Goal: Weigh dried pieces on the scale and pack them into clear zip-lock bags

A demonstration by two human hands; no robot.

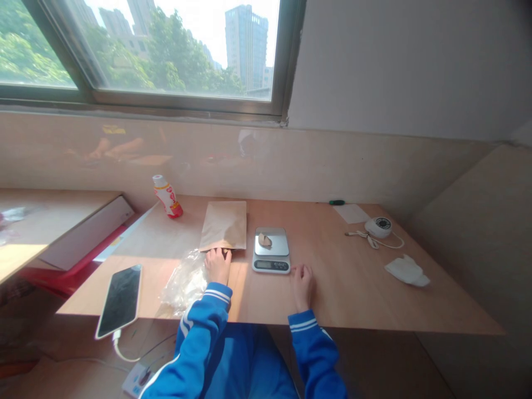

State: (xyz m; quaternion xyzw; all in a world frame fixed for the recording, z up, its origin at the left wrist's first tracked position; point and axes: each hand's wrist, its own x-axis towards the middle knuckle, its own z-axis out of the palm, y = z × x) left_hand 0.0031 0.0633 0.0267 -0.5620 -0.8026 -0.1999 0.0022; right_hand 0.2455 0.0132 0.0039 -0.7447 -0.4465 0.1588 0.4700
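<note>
On the wooden desk (353, 288), the paper bag (223, 226) is touched at its near edge by the left hand (218, 265), a pinch neither shown nor ruled out, with the crumpled plastic bag (185, 281) alongside. The right hand (302, 286) is laid loose and empty beside the kitchen scale (271, 250), where a pale scrap (265, 240) is left on the pan; open desk is kept to the right.

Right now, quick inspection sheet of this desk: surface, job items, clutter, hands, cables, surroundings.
Surface: light wooden desk, sunlit.
Job items: kraft paper bag, clear plastic bag, digital scale carrying a small tan piece.
Clutter: phone, drink bottle, white tissue, round white device.
Hands: left hand on the bag's lower edge; right hand on the desk, empty.
Cables: white cord by the device; white cable below the phone.
Surroundings: window showing trees and tower blocks.
</note>
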